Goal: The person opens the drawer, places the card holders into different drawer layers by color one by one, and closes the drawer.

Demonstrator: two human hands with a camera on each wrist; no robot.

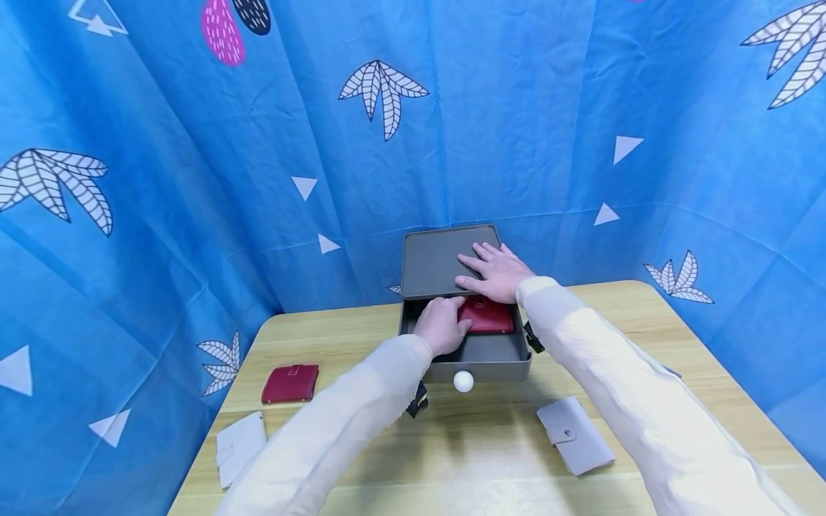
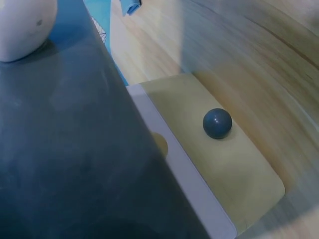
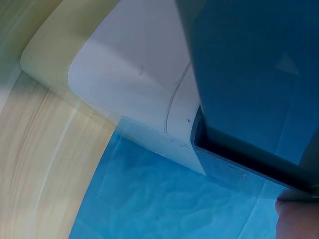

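Note:
A small grey box (image 1: 442, 265) stands at the back of the table with its drawer (image 1: 484, 370) pulled out. A round white knob (image 1: 463, 381) sits on the drawer front. Inside the drawer, toward its back right, lies a red wallet (image 1: 493, 317) with a snap. My left hand (image 1: 442, 328) reaches into the drawer and pinches the wallet's left end between thumb and forefinger. On the box's flat top rests my right hand (image 1: 493, 272), its fingers spread. At the lower right of the right wrist view, a fingertip (image 3: 296, 219) shows beside the box edge.
Another red wallet (image 1: 290, 383) and a white wallet (image 1: 235, 444) lie at the table's left. A pale grey wallet (image 1: 576, 436) with a snap strap lies right of the drawer. A blue patterned curtain (image 1: 516, 129) hangs close behind the box.

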